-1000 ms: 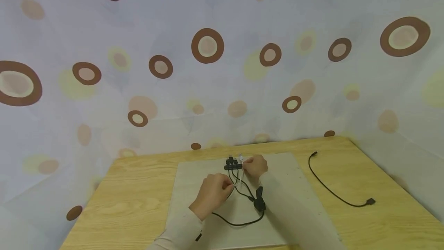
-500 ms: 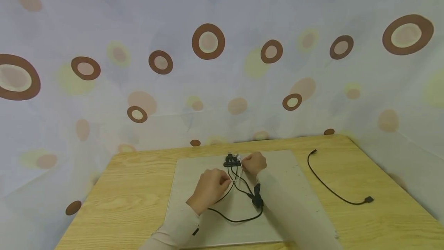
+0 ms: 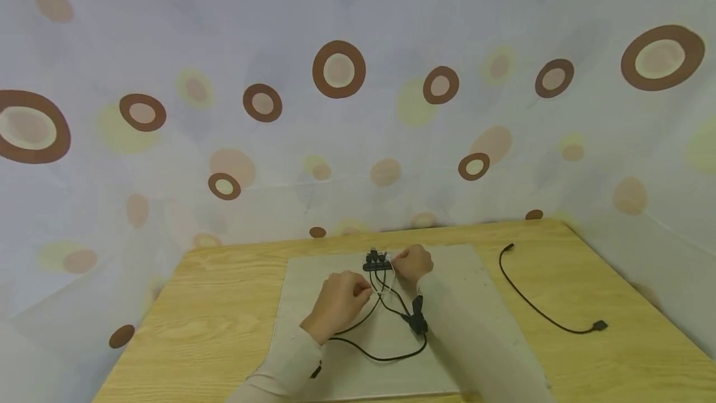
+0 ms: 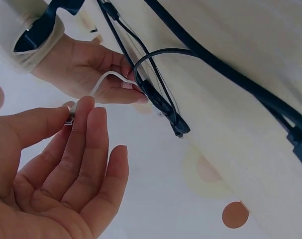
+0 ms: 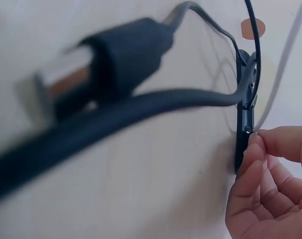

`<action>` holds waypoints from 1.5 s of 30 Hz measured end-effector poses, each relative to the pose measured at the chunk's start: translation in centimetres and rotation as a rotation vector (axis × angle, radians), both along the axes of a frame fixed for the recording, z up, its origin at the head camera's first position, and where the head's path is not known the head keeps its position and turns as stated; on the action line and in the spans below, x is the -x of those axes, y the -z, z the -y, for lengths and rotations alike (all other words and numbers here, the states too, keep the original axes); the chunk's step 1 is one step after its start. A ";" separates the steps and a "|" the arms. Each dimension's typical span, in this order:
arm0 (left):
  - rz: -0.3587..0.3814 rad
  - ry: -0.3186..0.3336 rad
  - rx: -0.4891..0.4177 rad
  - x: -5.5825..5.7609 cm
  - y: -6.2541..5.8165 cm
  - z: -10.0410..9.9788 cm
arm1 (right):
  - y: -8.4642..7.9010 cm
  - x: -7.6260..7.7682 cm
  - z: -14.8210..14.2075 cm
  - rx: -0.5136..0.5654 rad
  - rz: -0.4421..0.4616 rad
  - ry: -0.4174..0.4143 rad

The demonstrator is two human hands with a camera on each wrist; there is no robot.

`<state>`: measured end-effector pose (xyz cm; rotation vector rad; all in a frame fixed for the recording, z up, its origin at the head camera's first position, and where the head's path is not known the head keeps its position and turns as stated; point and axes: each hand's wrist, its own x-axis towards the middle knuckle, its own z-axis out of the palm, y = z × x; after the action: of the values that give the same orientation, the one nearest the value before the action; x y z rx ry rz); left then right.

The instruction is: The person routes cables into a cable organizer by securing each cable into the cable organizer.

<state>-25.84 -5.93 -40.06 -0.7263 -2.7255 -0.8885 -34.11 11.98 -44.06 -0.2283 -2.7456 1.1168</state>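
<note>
A thin white cable (image 3: 383,292) runs between my two hands. My left hand (image 3: 339,305) pinches its small metal plug (image 4: 70,118) between thumb and index finger, the other fingers loosely bent. My right hand (image 3: 413,263) pinches the same cable against the right end of a black cable holder (image 3: 376,266), and its fingertips touch the holder. Several black cables sit in the holder's slots with their plugs standing behind it. Exactly how the white cable lies in the end slot is hidden by my right fingers in the right wrist view.
The holder stands on a pale board (image 3: 302,285) on a wooden table (image 3: 224,310). A black plug bundle (image 3: 417,322) lies close to my right forearm, with black cable looping across the board. Another black cable (image 3: 528,300) lies on the table at the right. Patterned cloth (image 3: 341,154) rises behind.
The white connector that stood above the holder's right end has come lower towards the holder. My left hand has drawn slightly left with the plug; my right hand stays at the holder.
</note>
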 end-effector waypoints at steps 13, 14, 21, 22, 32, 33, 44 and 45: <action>0.018 0.004 -0.032 0.2 0.4 0.6 | 1.0 1.2 -0.7 0.014 0.016 -0.028; 0.020 0.003 -0.033 0.2 0.4 0.6 | 1.1 1.2 -0.7 0.011 0.018 -0.032; 0.038 -0.007 -0.032 0.3 0.3 0.7 | 1.2 1.4 -0.7 0.021 0.031 -0.054; 0.043 -0.008 -0.033 0.2 0.3 0.7 | 1.2 1.4 -0.7 0.026 0.036 -0.053; 0.048 0.005 -0.046 0.5 0.5 1.5 | 0.8 1.3 -0.4 0.049 0.053 -0.053; 0.047 0.007 -0.047 0.6 0.5 1.5 | 0.8 1.3 -0.3 0.050 0.055 -0.053; 0.054 0.027 -0.044 0.5 0.6 1.0 | 0.4 1.2 0.1 -0.090 0.031 -0.024; 0.056 0.023 -0.039 0.5 0.6 1.0 | 0.4 1.3 0.2 -0.096 0.028 -0.022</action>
<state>-26.32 -6.90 -40.64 -0.7368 -2.7452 -0.9788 -35.38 11.81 -44.42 -0.2027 -2.8246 0.9908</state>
